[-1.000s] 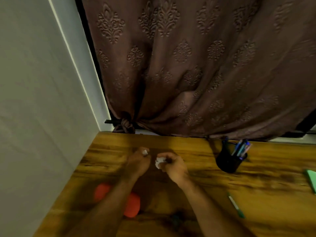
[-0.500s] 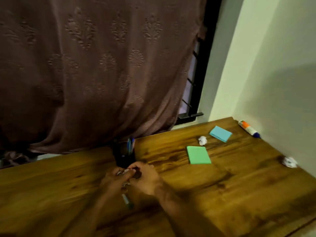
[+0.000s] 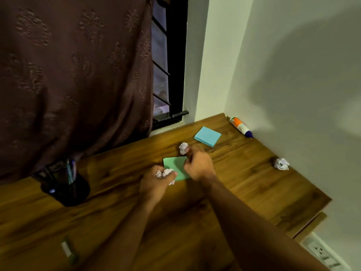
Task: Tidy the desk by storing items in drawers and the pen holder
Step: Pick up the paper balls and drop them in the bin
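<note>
Wooden desk (image 3: pixel 244 184) meets grey wall (image 3: pixel 302 65), brown curtain (image 3: pixel 78 75).

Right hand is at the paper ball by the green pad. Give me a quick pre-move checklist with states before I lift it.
1. Right hand fingertips touch the crumpled ball: ok.
2. Ball enclosed firmly: cannot tell, blurred.
3. Left hand already holds crumpled paper: ok, but no spare room.
4. Green pad clear of hands: not ok, both overlap it.
5. Second ball by the wall left to collect: not ok.
6. Pen holder upright: ok.
</note>
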